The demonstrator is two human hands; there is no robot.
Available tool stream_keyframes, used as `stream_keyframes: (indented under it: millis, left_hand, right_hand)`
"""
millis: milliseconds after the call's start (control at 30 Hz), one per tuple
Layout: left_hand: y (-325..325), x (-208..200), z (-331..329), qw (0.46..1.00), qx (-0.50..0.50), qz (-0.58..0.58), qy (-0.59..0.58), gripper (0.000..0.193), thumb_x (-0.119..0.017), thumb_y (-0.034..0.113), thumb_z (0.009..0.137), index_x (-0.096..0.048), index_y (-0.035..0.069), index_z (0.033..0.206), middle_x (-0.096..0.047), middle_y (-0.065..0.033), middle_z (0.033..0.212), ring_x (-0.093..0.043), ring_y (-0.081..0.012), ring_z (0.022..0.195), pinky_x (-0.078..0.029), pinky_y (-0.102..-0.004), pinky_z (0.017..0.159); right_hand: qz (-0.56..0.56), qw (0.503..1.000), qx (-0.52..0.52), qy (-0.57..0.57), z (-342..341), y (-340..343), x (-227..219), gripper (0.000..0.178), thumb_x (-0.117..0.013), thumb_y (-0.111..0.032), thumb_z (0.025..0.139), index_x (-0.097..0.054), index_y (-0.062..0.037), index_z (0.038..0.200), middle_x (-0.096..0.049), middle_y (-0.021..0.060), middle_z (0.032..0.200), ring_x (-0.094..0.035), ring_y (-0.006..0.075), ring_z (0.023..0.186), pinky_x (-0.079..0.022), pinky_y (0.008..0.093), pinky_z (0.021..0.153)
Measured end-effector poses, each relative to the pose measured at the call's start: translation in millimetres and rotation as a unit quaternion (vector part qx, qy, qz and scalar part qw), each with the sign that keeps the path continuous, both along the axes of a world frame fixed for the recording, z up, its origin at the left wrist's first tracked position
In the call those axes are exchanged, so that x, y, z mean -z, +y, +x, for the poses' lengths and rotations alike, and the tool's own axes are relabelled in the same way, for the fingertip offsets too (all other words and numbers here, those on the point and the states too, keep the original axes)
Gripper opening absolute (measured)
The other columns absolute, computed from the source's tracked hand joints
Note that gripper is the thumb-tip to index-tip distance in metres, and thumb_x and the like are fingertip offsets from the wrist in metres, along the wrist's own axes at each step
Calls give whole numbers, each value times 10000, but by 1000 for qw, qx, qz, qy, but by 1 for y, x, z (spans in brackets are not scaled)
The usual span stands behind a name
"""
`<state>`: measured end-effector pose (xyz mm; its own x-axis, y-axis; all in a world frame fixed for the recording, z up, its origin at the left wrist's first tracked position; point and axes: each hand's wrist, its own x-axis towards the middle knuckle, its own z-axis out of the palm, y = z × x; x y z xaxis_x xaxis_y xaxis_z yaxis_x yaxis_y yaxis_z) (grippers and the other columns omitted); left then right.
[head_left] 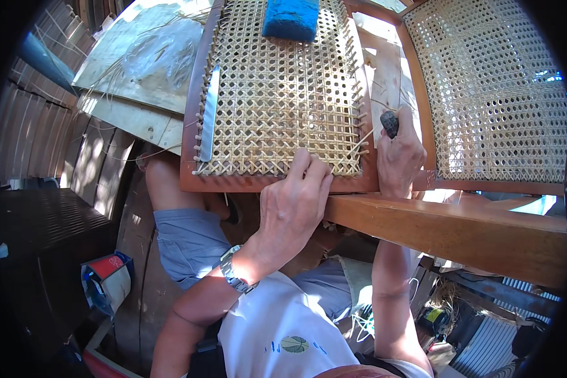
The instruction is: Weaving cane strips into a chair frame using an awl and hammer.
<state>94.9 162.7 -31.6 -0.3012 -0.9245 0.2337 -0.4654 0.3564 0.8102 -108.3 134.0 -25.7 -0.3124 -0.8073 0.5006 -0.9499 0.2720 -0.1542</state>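
Note:
A woven cane panel (pixel 277 107) fills a reddish-brown wooden frame (pixel 233 183) in front of me. Along its near edge, my left hand (pixel 293 205) has its fingers curled and close together, the tips on the weave; whatever they may pinch is hidden. To the right of the panel, my right hand (pixel 400 154) is wrapped round a tool with a dark, rounded handle (pixel 389 124), whose working end I cannot see. A loose cane strand (pixel 361 143) slants out of the panel's right edge toward that hand. Several short cane ends stick up along both sides.
On the panel lie a blue sponge-like block (pixel 291 20) and a flat whitish strip (pixel 210 116). Another caned panel (pixel 491 88) stands at right. A wooden rail (pixel 447 230) crosses below my right hand. Clear plastic (pixel 164 53) lies on a board at far left.

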Motion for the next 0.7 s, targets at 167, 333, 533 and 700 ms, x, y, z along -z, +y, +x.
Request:
stream_keyframes:
  millis: [167, 333, 533, 700]
  left_hand:
    - [-5, 6, 6, 998, 44, -2, 47, 157, -701, 98, 897, -646, 65, 1041, -592, -90, 951, -664, -310, 781, -536, -406, 622]
    - [-11, -3, 17, 996, 61, 41, 41, 300, -682, 90, 910, -598, 79, 1198, -594, -121, 991, -658, -335, 800, -540, -427, 664]
    - [-14, -2, 12, 993, 76, 51, 79, 307, -692, 54, 896, -599, 60, 1189, -600, -125, 992, -655, -314, 775, -534, -411, 662]
    - [-9, 5, 21, 994, 64, 61, 72, 236, -703, -1, 872, -636, 30, 1096, -619, -116, 989, -660, -283, 787, -536, -375, 670]
  right_hand:
    - [-23, 999, 36, -3, 2, -4, 5, 304, -692, -26, 812, -580, -126, 1076, -701, 145, 855, -698, 390, 807, -521, 489, 681]
    - [-18, 999, 41, -10, 4, -6, 6, 285, -704, -52, 827, -580, -121, 1075, -702, 141, 849, -699, 389, 809, -521, 491, 682]
    - [-5, 999, 49, 6, -2, -3, 1, 218, -692, -67, 855, -536, -97, 1003, -673, 149, 843, -679, 399, 794, -497, 503, 655]
    - [-14, 1000, 14, 7, 4, -6, 8, 207, -692, -91, 867, -526, -89, 992, -656, 172, 833, -667, 416, 794, -480, 514, 646]
